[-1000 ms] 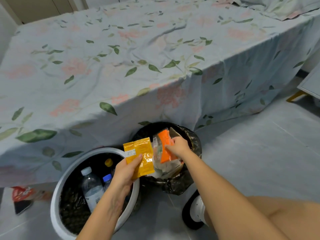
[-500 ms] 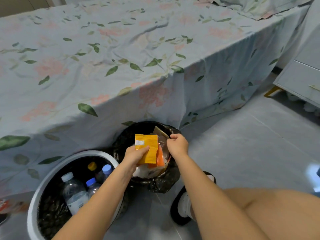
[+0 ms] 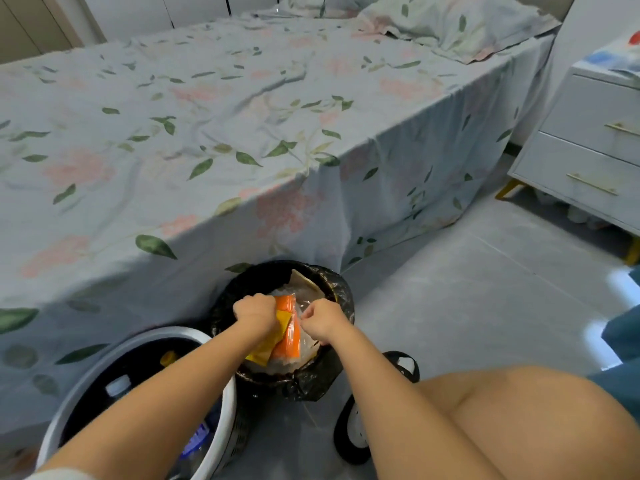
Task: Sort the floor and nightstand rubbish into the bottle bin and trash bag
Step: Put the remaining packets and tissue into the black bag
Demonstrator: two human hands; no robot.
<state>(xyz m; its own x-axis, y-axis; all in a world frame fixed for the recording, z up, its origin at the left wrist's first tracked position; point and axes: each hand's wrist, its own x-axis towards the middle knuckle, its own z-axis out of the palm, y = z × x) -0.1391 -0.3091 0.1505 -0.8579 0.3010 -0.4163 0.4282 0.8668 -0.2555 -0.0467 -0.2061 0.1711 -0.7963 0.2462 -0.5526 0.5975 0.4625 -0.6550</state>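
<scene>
Your left hand (image 3: 254,312) pushed the yellow wrapper (image 3: 266,345) into the trash bag (image 3: 341,299); your right hand (image 3: 322,321) pinched clear plastic there. Bottles already sat in the bottle bin (image 3: 221,424); nightstand (image 3: 588,147) litter remained.

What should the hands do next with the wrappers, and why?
Probably let go. The left hand grips the yellow packet and the right hand pinches the orange-and-clear plastic wrapper, both already inside the black trash bag, so releasing drops them in.

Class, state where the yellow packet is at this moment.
In the head view, the yellow packet is low centre, under the left hand, pushed into the black trash bag beside the orange wrapper.
</scene>
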